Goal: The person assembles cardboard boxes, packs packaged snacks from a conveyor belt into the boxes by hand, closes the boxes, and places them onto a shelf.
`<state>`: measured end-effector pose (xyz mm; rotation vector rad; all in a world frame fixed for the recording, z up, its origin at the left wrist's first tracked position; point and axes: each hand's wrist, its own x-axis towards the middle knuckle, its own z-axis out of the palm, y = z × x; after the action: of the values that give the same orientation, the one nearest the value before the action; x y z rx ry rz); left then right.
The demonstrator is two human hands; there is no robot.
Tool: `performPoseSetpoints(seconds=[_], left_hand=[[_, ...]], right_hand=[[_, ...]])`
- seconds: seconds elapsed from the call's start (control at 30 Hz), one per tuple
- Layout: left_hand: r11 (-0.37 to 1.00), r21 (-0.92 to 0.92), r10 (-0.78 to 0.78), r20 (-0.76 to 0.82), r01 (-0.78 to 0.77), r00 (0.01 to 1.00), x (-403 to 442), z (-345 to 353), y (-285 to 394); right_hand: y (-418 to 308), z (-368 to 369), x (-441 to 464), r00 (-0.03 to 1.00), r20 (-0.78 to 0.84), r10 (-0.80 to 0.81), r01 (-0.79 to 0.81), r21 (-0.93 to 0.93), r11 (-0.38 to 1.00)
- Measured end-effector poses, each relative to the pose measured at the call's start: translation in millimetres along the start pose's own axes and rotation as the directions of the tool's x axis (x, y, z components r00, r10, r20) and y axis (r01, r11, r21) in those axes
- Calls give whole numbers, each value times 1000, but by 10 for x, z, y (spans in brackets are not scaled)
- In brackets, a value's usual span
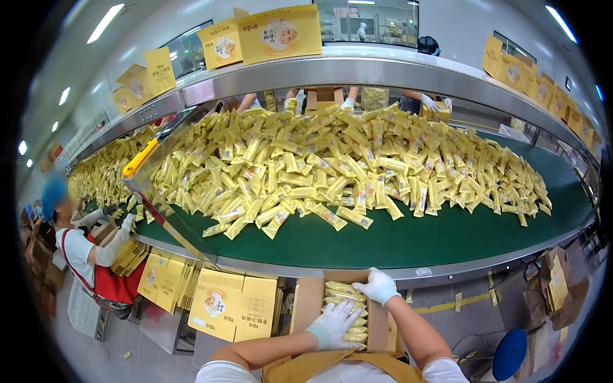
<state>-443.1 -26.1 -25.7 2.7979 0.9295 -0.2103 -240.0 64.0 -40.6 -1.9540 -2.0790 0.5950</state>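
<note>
A brown cardboard box (308,305) stands open in front of me, holding a stack of yellow-wrapped snack packets (340,288). My left hand (334,325), in a white glove, lies over the packets with its fingers spread. At the box's far right corner, my right hand (378,287), also gloved, has its fingers stretched over the packets and thumb apart. I cannot make out anything gripped in either hand. Flat yellow cartons (233,305) are stacked just left of the box.
Beyond the box, a green conveyor belt (306,246) carries a large heap of yellow packets (332,166). A metal shelf (357,71) runs above it. On the left works a person in a red apron (121,284); a blue stool (509,355) stands at right.
</note>
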Motion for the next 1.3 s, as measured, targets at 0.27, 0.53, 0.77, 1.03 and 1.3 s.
performPoseSetpoints(seconds=[0.27,0.53,0.77,1.03,1.3], left_hand=[[843,-526,-331,-676,-116,659,-469,-126,-115],[-80,-972,-870,-41,-223,492,-645,539,-427],[299,-952,-489,-212,-65,846,-36,1176,-188],[136,-890,-758,-377,-435,533,136,652,-672],[593,-691,-685,-703,-415,192,-409,-1620,-2572]], right_hand=[[-9,-262,-362,922,-127,-366,361,-60,930],[180,-557,-693,786,-614,-70,220,172,960],[363,-659,-411,850,-451,271,-259,90,962],[-9,-995,-31,884,-450,-125,286,310,907],[-1567,-2217,1268,703,-468,-535,609,785,112]])
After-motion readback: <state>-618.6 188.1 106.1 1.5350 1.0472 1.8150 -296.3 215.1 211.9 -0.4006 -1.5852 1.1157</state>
